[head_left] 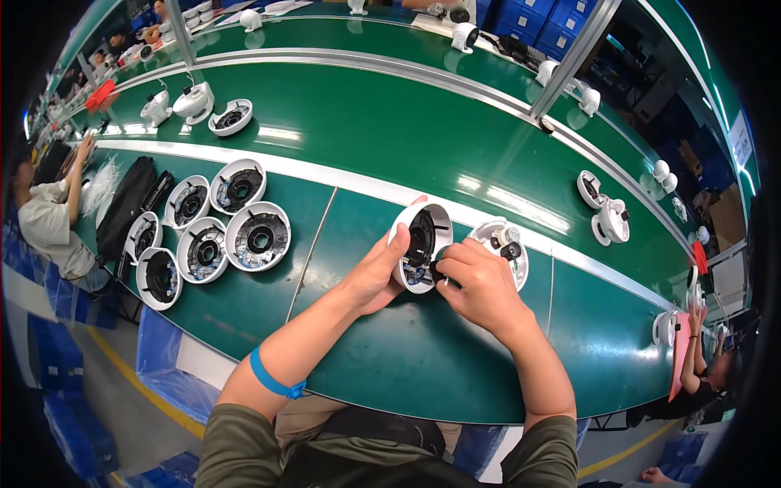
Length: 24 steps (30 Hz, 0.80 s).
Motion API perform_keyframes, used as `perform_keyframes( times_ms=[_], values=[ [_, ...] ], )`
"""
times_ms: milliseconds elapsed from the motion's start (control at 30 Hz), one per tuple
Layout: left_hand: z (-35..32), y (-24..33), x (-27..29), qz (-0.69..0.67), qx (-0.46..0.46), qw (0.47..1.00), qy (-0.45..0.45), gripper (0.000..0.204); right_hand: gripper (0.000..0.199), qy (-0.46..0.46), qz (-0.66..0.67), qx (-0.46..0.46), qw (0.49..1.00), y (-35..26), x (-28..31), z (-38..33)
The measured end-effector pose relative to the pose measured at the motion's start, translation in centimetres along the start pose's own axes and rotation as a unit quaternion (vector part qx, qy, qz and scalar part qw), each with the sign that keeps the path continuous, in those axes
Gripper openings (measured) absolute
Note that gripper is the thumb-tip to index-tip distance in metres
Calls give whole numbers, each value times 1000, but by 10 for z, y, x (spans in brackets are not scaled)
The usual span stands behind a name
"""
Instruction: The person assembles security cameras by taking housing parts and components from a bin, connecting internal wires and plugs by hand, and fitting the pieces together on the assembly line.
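My left hand (379, 272) grips a round white plastic housing (422, 241) by its left side, thumb on the rim. The housing is raised above the green bench and tilted, its open side showing a black ring-shaped inner part and a bit of circuit board low down. At its lower right edge my right hand (482, 285) is closed, fingertips pinched. A small dark and whitish bit shows at those fingertips, too covered to name. Partly hidden behind my right hand, a white shell (521, 264) with small mechanical parts inside lies on the bench.
Several similar open housings (259, 236) are grouped on the left of the bench (390, 358), beside a black bag (128, 203). On the green belt (358, 122) beyond stand white camera parts (194, 102) at left and a white assembly (612, 220) at right. Other people sit at both ends.
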<state>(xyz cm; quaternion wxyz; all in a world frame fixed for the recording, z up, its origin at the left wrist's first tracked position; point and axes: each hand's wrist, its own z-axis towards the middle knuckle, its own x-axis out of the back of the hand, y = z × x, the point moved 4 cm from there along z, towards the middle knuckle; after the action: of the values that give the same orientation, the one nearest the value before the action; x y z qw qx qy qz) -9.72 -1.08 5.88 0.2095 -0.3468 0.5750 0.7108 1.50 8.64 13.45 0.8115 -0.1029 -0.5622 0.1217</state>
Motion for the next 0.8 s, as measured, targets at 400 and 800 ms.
perform_keyframes(
  times_ms=[400, 800],
  values=[
    [3, -11, 3, 54, -23, 998, 23, 93, 14, -30, -79, 73, 994, 0, -9, -4],
    [6, -5, -9, 127, -41, 990, -37, 125, 14, 30, -43, 17, 998, 16, -3, -5]
  ],
)
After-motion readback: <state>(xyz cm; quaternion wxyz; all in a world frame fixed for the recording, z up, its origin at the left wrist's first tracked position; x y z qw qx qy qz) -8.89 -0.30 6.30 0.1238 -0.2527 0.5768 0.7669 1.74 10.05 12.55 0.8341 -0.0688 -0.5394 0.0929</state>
